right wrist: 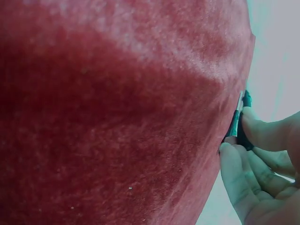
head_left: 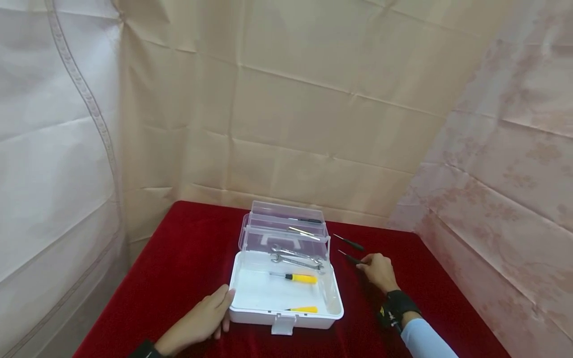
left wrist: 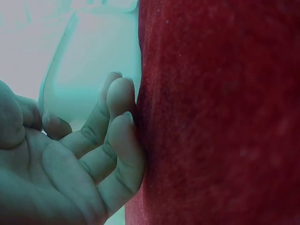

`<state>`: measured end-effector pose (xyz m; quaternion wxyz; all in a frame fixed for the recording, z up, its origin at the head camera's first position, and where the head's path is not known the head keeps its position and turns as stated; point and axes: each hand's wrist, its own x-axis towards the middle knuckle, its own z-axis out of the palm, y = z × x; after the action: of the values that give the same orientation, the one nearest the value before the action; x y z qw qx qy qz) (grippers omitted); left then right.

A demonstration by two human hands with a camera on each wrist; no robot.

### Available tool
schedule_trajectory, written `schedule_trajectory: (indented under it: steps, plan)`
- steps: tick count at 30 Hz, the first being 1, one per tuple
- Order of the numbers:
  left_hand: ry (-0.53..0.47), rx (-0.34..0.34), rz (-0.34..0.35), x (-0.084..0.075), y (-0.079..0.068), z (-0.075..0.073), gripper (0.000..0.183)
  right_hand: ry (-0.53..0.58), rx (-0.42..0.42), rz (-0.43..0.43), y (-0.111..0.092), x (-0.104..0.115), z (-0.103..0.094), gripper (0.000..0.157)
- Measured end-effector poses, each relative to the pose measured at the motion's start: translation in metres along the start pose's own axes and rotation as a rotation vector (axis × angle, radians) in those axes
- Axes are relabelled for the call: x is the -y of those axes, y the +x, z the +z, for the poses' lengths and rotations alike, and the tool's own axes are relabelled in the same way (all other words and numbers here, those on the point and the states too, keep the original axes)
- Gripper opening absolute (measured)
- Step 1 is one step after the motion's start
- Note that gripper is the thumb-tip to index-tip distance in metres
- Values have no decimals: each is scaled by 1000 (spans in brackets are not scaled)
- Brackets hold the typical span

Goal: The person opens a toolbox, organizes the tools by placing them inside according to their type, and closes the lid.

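A white toolbox [head_left: 309,322] with a clear lid stands open on the red cloth. My left hand [head_left: 203,315] holds its left wall at the front corner; in the left wrist view the fingers [left wrist: 124,140] curl against the outside. To the right of the box, my right hand [head_left: 379,271] pinches the dark handle of a screwdriver [head_left: 350,257], its shaft pointing toward the box. In the right wrist view, thumb and fingertips meet around that handle, close to the cloth. Another dark-handled screwdriver [head_left: 353,244] lies just beyond it.
Inside the box are a yellow-and-black screwdriver [head_left: 302,278], a smaller yellow-handled tool [head_left: 305,309] and two wrenches [head_left: 297,262]. More tools show in the clear lid [head_left: 277,241] at the back. Curtains [head_left: 313,124] hang behind the table.
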<state>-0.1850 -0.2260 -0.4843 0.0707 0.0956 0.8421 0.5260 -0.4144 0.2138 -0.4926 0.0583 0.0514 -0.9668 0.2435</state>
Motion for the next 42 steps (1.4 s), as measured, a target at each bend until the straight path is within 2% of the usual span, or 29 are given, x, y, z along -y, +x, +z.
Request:
schedule_trajectory:
  steps: [7, 12, 18, 24, 29, 37, 42]
  plan:
    - [-10, -1, -11, 1, -1, 0, 37, 46, -97, -33, 0, 1, -2, 20]
    - [-16, -1, -31, 2, -1, 0, 36, 136, -150, -40, 1, 8, -4, 22]
    - [-21, -14, -30, 2, 0, 1, 38, 201, -177, -48, 2, 15, -5, 22]
    - [-35, -106, -50, 2, -2, 3, 39, 222, -206, -90, 2, 19, -7, 21]
    - [-21, -157, -30, 1, -1, 4, 35, 222, -230, -106, 2, 24, -8, 22]
    - [-6, -172, -72, 0, 0, 4, 31, 288, -210, -102, 2, 34, -10, 22]
    - [-7, -165, -59, -1, -1, 3, 31, 285, -211, -115, 5, 37, -11, 22]
